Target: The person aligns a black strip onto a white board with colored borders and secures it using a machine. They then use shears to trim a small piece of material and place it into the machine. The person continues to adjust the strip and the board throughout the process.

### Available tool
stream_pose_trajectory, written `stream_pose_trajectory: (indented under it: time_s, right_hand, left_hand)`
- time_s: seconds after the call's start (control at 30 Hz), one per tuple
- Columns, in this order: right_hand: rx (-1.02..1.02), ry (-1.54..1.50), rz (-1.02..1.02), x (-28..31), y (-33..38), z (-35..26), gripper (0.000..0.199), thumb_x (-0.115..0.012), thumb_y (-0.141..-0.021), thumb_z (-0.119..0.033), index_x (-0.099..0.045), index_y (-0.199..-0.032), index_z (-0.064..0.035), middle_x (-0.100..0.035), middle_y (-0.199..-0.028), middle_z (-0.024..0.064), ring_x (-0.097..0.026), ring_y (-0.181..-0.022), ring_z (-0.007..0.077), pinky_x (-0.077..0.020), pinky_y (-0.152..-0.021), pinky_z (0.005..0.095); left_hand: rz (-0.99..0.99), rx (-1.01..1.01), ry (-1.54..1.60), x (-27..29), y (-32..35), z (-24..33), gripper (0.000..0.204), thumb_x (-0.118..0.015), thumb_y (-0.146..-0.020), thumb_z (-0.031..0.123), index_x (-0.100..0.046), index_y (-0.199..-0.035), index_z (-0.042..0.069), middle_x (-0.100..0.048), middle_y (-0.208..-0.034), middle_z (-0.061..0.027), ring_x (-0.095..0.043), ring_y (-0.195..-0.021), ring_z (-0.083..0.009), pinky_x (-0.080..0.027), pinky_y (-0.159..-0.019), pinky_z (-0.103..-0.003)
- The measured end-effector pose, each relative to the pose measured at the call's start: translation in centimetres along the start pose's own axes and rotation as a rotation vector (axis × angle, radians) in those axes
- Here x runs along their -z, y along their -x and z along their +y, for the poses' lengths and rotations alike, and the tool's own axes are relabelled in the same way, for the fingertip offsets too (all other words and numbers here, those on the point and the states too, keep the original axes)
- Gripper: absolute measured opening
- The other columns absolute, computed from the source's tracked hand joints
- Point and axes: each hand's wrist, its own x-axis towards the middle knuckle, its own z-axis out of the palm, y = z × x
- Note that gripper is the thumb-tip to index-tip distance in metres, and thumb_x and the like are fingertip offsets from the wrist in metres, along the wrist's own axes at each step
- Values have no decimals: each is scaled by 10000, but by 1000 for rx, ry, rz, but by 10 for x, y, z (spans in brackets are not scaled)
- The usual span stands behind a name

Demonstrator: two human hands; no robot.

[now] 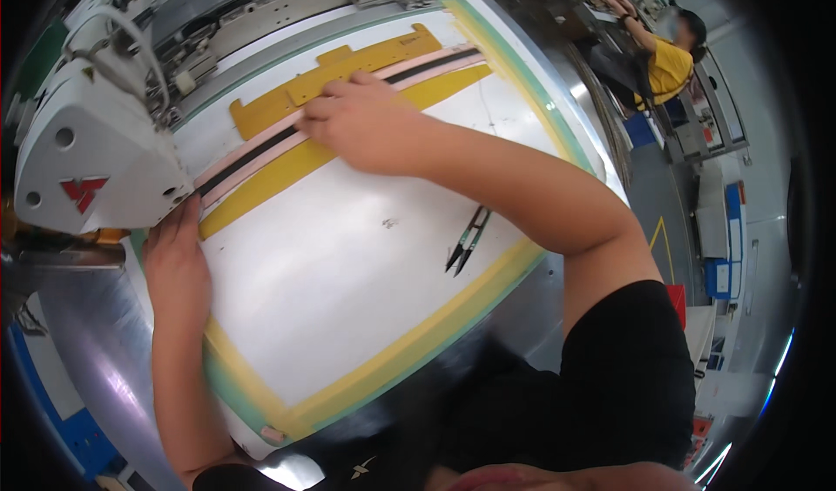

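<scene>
This is a factory workshop: a bulky white machine [100, 156] stands at left, small black snips [468, 250] lie on a tape-edged white board [340, 291], a person [669, 71] sits at far right, and a yellow line [659, 240] marks the grey floor [646, 191].

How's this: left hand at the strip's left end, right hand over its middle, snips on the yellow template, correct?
Not quite: the head view shows the snips on the white surface, not the yellow template. The left hand is at the strip's left end, the right hand over its middle.
</scene>
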Motion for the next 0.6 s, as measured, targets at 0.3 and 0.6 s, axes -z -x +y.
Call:
stream_pose_trajectory:
  time_s: [0.3,0.6]
  right_hand:
    - [-103,172,-19,0,36,34,341,-574,-905,-88,-708,-1218,-73,-679,-1159,32,-610,-1143,210,-441,-965,375]
    - [37,-59,145,-23,-21,-61,205,-562,-904,-110,-701,-1022,-15,-667,-1008,94,-641,-1011,251,-470,-915,378]
  left_hand:
    - [-19,27,36,3,0,1,490,-498,-904,-62,-619,-1368,38,-639,-1371,-186,-584,-1254,-393,-452,-1096,-468]
    - [-57,31,-22,-1,-1,2,495,-470,-933,-39,-604,-1402,50,-630,-1388,-190,-582,-1264,-397,-437,-1110,-467]
